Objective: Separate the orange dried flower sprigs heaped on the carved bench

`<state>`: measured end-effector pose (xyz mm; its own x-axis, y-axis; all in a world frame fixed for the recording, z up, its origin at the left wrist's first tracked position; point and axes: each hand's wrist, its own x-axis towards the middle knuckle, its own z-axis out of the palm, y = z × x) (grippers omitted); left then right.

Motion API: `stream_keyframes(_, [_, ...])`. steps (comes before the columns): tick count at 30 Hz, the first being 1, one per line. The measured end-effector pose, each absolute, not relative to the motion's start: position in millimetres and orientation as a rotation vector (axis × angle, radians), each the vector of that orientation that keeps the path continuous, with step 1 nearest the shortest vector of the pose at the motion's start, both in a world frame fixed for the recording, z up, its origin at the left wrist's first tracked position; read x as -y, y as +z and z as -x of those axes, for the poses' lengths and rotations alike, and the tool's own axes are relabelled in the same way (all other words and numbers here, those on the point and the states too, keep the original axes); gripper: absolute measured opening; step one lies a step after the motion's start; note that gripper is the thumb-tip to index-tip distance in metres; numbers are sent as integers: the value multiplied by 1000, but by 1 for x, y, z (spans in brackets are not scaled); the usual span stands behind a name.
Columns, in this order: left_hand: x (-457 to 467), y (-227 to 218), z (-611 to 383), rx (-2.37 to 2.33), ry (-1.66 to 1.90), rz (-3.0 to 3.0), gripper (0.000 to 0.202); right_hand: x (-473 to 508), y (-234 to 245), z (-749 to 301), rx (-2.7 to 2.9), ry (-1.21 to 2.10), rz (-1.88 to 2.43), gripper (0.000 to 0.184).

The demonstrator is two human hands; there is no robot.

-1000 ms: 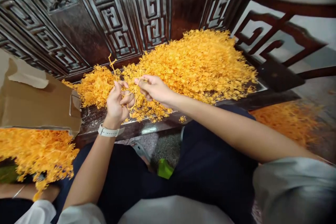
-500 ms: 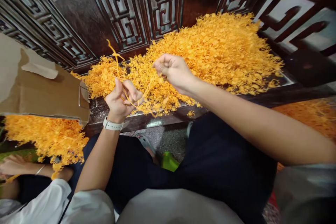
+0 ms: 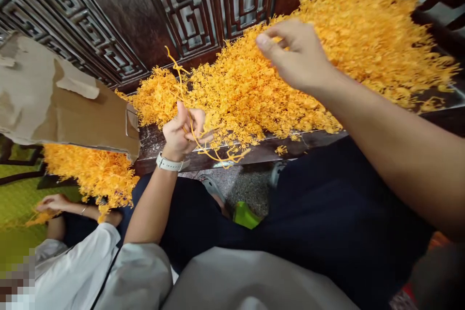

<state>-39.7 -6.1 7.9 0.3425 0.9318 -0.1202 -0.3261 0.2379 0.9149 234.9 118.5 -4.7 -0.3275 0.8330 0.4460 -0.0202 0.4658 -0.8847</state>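
A big heap of orange plastic flower sprigs (image 3: 327, 58) covers the dark wooden bench seat (image 3: 261, 152) in front of me. My left hand (image 3: 183, 131), with a white watch at the wrist, is closed around a few thin orange sprig stems (image 3: 178, 77) that stick up above the fist and trail below it. My right hand (image 3: 294, 55) hovers over the heap, fingers curled loosely with thumb and forefinger close together; nothing shows between them.
A brown cardboard box flap (image 3: 61, 106) lies at the left above a second orange pile (image 3: 94, 174). Another person's hand (image 3: 51, 202) and white sleeve (image 3: 72, 271) are at lower left. The carved dark wood backrest (image 3: 181, 9) rises behind. A green object (image 3: 245, 215) lies on the floor.
My right hand let go near the left fist and rose up and right over the heap. The left hand kept its sprigs and stayed near the bench edge. The view shifted left.
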Motion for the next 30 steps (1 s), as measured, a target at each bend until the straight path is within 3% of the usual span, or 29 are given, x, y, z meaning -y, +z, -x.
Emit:
stream_keyframes(5, [-1,-2,35,-949,1113,-886,70,-45,23,-180,1852,1376,469,44])
stream_keyframes(9, [-4,-16,34,-1016,983,-981,54,-41,31,-179,1780,1221,431,34])
stream_keyframes(12, [-3,-18,31,-992,861,-939,54,-56,35,-193,1703,1066,483,34])
stream_keyframes(21, [-9,-19,26,-1056,1083,-735,55,-59,16,-205,2119,1118,626,31])
stream_keyframes(25, [-9,-14,18,-1026,1037,-775,46,-53,17,-190,1966,1092,534,32])
stream_keyframes(30, [-7,15,8,-895,1102,-868,50,-93,31,-228,1776,1152,646,36])
